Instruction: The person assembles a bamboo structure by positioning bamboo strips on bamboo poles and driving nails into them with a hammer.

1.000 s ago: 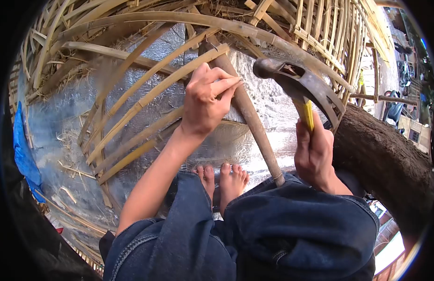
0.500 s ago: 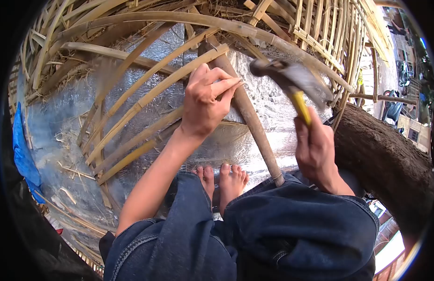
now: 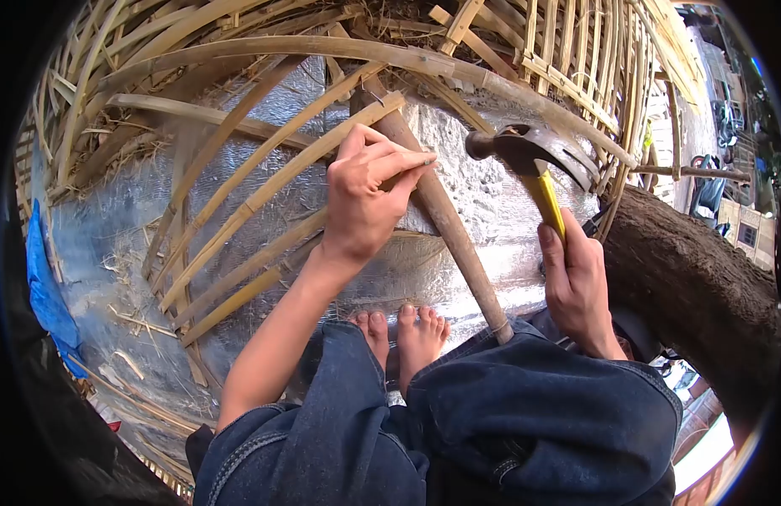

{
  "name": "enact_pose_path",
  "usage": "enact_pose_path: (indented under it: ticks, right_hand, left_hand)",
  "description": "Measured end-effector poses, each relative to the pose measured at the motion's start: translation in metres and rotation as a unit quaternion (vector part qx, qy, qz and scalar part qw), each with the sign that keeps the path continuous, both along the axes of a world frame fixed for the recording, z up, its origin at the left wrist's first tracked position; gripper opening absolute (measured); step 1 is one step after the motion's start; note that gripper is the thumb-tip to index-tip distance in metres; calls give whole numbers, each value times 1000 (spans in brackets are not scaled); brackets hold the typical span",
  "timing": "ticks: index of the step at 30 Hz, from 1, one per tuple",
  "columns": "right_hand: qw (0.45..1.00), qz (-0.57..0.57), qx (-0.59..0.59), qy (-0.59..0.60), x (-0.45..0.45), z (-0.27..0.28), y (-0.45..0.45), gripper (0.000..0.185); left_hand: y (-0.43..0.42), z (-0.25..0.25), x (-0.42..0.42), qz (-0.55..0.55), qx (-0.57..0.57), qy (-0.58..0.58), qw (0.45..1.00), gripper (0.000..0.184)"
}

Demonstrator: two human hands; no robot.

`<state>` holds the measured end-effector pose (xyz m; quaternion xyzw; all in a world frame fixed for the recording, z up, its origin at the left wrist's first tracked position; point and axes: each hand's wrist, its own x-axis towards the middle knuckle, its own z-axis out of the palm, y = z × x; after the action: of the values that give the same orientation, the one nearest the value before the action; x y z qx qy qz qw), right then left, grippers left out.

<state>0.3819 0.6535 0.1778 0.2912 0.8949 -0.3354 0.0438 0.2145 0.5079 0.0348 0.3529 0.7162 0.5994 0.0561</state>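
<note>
My right hand (image 3: 579, 282) is wrapped around the yellow handle of a claw hammer (image 3: 546, 185). The hammer's dark head is raised to the right of a round wooden pole (image 3: 458, 232), apart from it. My left hand (image 3: 367, 190) is closed in a pinch over the pole's upper part. Whatever its fingertips hold is too small to make out. Just above that hand, a split bamboo strip (image 3: 281, 173) ends against the pole, and a thin nail (image 3: 377, 99) seems to stick out near its end. The pole's lower end rests at my leg.
More curved bamboo strips (image 3: 226, 207) fan out to the left over a silvery sheet (image 3: 407, 270). A long bamboo piece (image 3: 340, 49) arches across the top. At the right lie a slatted bamboo panel (image 3: 576, 51) and a thick brown log (image 3: 686, 253). A blue tarp (image 3: 49, 295) hangs at far left.
The hammer, blurred by motion before, is now sharp and its head sits slightly lower. My right hand has shifted a little down and right. My left hand stays pinched at the pole.
</note>
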Motion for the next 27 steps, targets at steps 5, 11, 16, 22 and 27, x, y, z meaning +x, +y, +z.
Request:
enact_pose_path:
  ticks: [5,11,16,22,27]
  right_hand:
    - [998,51,15,17,-9,2,-12,13]
    - [987,122,100,-24,-6,-18,-7,11]
    - [992,81,81,51,-4,-5,-13,12]
    - [994,92,66,1,-11,0,-18,13]
    - [986,139,97,-6,-3,-25,-9,10]
  left_hand:
    - [0,1,1,3,-13,35,999,16]
    - [-1,0,0,4,-11,18,1000,11]
    - [0,-1,1,11,-5,40,999,7]
    - [1,-2,2,10,2,38,999,6]
    - [3,0,2,18,-4,25,1000,7]
